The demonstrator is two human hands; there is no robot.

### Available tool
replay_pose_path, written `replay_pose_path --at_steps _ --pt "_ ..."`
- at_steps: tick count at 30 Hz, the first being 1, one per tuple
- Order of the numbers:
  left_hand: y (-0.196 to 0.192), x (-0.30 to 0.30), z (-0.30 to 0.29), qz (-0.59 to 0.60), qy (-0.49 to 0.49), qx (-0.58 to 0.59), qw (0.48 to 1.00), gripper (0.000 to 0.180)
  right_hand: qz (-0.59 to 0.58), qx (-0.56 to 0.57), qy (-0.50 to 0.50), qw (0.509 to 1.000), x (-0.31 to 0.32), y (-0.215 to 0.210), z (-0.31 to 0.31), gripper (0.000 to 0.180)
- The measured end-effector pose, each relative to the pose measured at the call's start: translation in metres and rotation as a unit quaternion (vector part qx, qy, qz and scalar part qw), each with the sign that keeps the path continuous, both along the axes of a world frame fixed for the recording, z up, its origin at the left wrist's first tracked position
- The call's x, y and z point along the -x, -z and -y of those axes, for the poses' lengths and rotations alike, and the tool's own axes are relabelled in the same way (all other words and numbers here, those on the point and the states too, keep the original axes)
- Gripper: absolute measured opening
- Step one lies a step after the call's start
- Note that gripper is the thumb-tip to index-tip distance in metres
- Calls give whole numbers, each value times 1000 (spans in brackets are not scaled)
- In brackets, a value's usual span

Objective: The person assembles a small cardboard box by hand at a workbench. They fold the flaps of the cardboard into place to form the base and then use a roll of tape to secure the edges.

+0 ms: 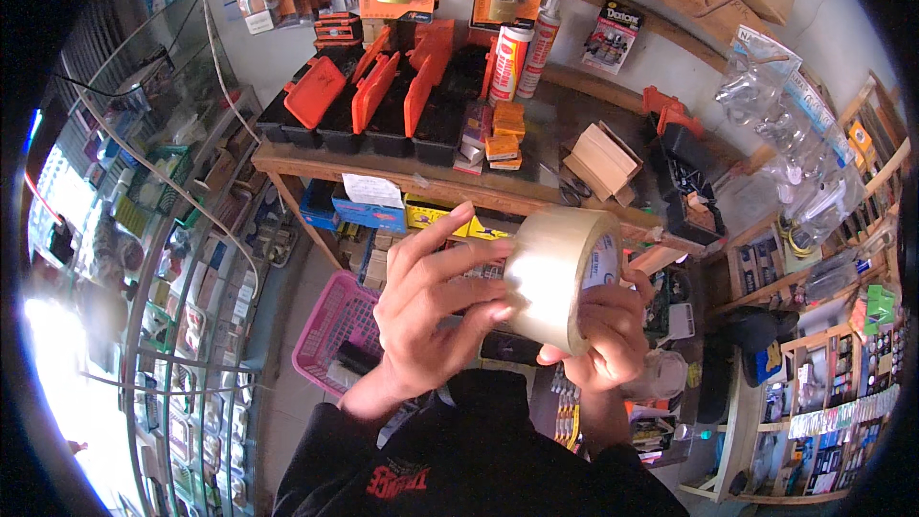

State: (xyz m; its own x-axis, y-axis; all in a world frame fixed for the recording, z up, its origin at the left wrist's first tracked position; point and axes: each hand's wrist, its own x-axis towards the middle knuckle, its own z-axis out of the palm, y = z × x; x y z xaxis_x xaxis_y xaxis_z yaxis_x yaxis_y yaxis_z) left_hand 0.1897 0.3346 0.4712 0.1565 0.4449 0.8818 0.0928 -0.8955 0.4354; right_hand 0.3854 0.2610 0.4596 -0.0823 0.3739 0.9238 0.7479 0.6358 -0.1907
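A wide roll of clear, yellowish packing tape (548,273) is held up in front of my chest. My right hand (611,335) grips it, with fingers hooked into the cardboard core and the thumb below the rim. At the roll's left face, my left hand (436,311) touches the tape surface with its fingertips; its index finger points up, and its fingers are spread apart. Whether a loose tape end lies under those fingertips is too small to tell.
A wooden workbench (402,165) ahead carries black bins with orange lids (378,96), sealant tubes (510,62), small orange boxes (504,139), an open cardboard box (601,163) and scissors (571,190). A pink basket (335,325) stands below left. Glass shelving (182,325) lines the left side.
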Motion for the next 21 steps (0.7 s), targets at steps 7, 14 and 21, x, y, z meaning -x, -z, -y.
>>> replay_pose_path --at_steps 7,14,21 --pt "-3 -1 -5 -4 -13 -1 1000 18 34 -1 19 999 3 1 5 28" --pt "-7 -7 1 -35 -104 -29 994 24 49 -14 41 998 1 10 10 23" --pt "0 -3 3 -48 66 132 988 23 59 -6 41 997 -8 13 10 28"
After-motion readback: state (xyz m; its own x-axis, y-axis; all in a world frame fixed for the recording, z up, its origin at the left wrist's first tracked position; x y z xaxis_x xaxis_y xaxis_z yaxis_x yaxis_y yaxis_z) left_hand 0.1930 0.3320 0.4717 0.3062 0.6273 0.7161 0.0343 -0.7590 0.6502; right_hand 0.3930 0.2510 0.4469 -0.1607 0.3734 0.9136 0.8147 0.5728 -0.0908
